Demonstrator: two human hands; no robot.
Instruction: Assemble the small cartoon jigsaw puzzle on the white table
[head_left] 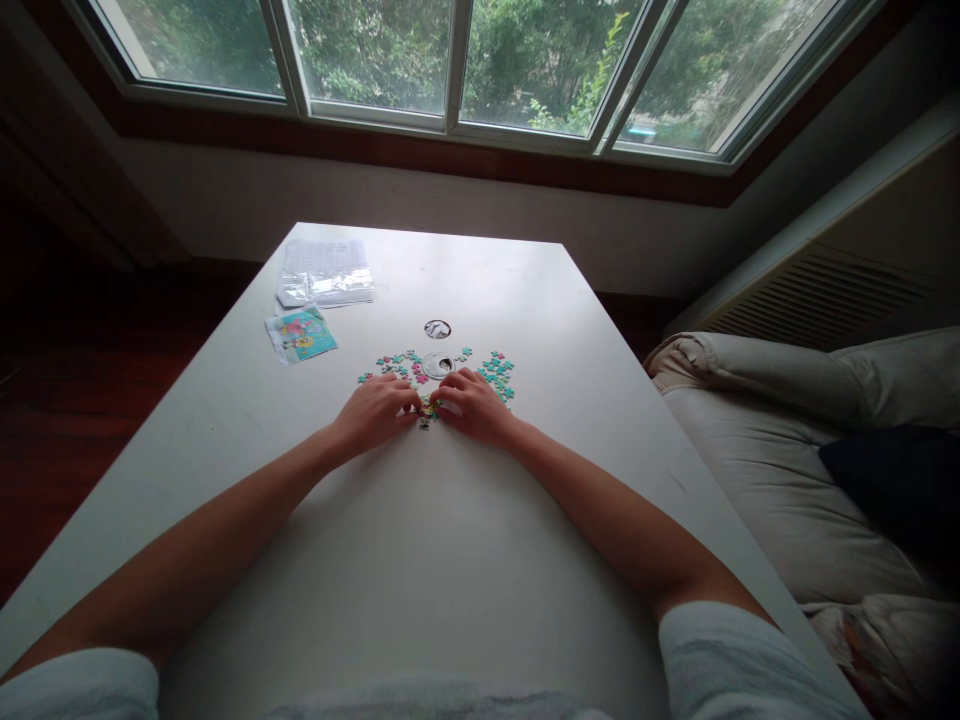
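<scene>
Both hands meet over a small cluster of jigsaw puzzle pieces (425, 410) on the white table. My left hand (377, 408) grips the cluster's left side, its thumb and fingers closed. From the other side, my right hand (478, 402) pinches at the same pieces with curled fingers. The fingertips partly hide what they hold. Just beyond the hands lies a round silvery tin lid (438, 366). Loose green jigsaw pieces (496, 373) are scattered by my right hand, and mixed pink and green jigsaw pieces (401, 364) spread beyond my left.
A round dark-and-white disc (438, 329) rests farther up the white table (450, 560). At the far left lie a colourful picture sheet (302, 335) and a clear plastic bag with paper (326, 272). A pale sofa (772, 450) stands along the right; windows line the far wall.
</scene>
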